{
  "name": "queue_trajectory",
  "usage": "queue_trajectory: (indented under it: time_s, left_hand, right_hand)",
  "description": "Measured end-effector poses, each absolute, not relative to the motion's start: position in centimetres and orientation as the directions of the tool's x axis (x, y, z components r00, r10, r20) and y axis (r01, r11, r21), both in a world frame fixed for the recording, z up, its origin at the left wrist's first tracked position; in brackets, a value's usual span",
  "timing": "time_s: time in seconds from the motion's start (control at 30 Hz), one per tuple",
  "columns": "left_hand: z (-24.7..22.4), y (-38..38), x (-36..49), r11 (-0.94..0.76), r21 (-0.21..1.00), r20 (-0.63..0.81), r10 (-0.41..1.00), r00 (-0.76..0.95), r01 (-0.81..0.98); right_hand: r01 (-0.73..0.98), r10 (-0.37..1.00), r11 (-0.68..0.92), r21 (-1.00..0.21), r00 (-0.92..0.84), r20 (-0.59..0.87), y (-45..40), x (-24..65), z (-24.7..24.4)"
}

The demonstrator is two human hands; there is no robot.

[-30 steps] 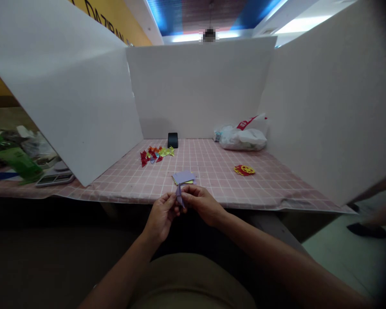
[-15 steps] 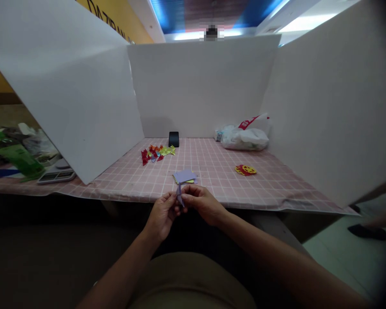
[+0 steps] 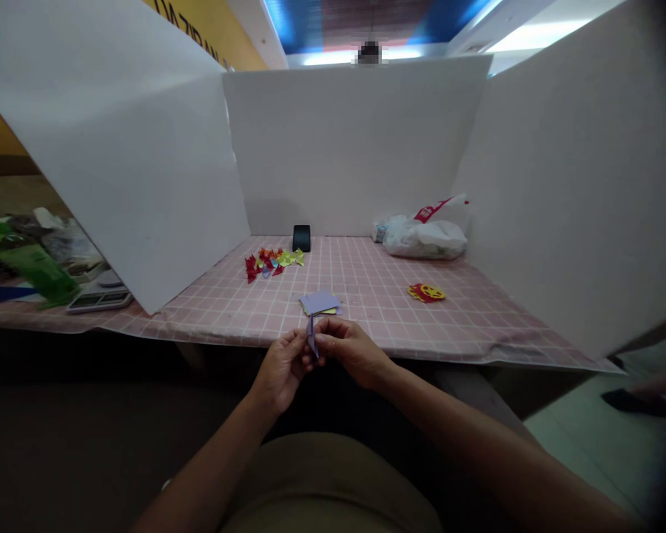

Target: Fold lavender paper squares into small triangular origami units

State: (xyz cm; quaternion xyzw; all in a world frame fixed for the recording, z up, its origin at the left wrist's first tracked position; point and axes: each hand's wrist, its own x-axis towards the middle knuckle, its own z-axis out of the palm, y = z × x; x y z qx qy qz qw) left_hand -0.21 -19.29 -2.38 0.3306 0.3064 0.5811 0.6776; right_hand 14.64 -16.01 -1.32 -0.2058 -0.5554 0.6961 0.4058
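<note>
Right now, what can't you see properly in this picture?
All in the head view:
Folded purple paper: partly hidden by the fingers of the left hand and right hand, so I can't tell its whole shape.
Paper stack: lower sheets mostly covered by those above; I can't count them.
White plastic bag: its crumpled film hides what's inside.
Digital scale: readout too small and blurred.
Wall lettering: partly hidden behind the left white panel.

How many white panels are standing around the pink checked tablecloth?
3: the left panel, the back panel behind the plastic bag, and the right panel. I see no sign of another, but one outside the view cannot be excluded.
</note>
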Motion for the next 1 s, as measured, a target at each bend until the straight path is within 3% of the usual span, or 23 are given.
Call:
queue_trajectory:
  time_s: [1.0]
  left_hand:
    - [-1.96,-19.64,-0.24,0.079,0.809,0.004,0.990,0.141,-0.583]
  right_hand:
    - [-0.349,0.775,-0.009,-0.937,-0.595,0.214,-16.40,14.52,-0.94]
